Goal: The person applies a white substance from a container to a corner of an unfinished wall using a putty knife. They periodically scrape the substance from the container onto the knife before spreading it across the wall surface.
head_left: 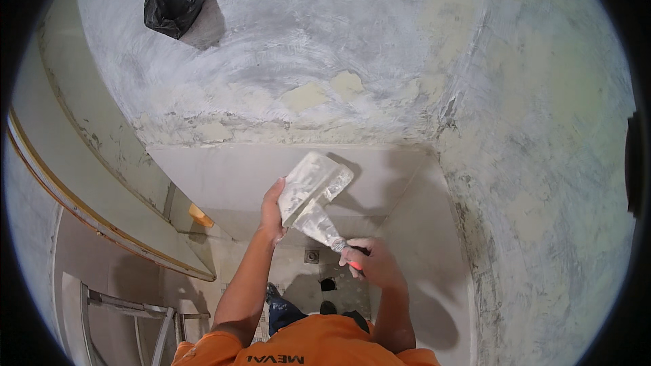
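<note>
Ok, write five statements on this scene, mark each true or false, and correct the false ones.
1. The left hand holds a broad, rectangular, white-smeared tool. True.
2. The right hand grips a white-smeared, flared-blade scraper. True.
3. The scraper's handle is plain blue. False: it shows red and black.
4. A crumpled black plastic bag shows at the picture's upper left. True.
5. The two tools appear well apart. False: the scraper's blade meets or overlaps the broad tool in this view.
</note>
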Available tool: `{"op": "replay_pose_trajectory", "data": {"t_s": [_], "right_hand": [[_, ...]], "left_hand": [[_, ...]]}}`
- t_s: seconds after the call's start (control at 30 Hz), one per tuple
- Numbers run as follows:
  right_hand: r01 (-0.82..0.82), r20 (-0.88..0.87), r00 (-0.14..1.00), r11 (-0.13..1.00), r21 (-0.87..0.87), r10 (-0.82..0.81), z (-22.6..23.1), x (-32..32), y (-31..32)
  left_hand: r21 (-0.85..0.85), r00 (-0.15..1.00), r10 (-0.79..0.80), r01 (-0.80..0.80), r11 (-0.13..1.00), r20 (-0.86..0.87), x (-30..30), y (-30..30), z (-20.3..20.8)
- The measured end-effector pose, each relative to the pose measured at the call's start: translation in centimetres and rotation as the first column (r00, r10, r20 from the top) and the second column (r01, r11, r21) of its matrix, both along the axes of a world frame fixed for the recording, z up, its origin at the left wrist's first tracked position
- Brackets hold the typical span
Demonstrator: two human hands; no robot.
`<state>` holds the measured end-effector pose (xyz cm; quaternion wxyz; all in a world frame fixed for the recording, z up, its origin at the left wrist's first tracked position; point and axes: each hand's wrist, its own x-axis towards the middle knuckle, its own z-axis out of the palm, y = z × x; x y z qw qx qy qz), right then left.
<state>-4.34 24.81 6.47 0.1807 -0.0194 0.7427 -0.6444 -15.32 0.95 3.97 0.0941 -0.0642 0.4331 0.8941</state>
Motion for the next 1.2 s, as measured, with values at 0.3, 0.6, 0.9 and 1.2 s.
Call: {"op": "replay_pose_trajectory", "data": {"t_s": [0.3, 0.6, 0.9, 1.2], "right_hand": [[0.178, -0.258, 0.949, 0.984, -0.024, -0.178, -1.6, -0.3, -2.1], [0.139, -0.524, 0.851, 0.943, 0.302, 0.042, -1.2, 1.2, -6.1], [-0.106, -0.45, 0.858, 0.942, 0.32, 0.249, -0.6, -1.8, -1.2], [-0.16, -0.416, 0.873, 0.955, 0.249, 0.255, 3.8, -2.1, 4.4]], "left_hand": [[0.011, 0.999, 0.017, -0.016, 1.0, -0.049, 1.4, -0.3, 0.6], [-0.048, 0.971, 0.222, -0.227, 0.973, -0.084, 0.9, -0.1, 1.2], [-0.115, 0.982, 0.17, -0.16, 0.98, 0.085, 0.4, 0.4, 0.4], [-0.164, 0.992, 0.106, -0.094, 0.982, 0.062, -0.9, 2.9, 4.1]]}}
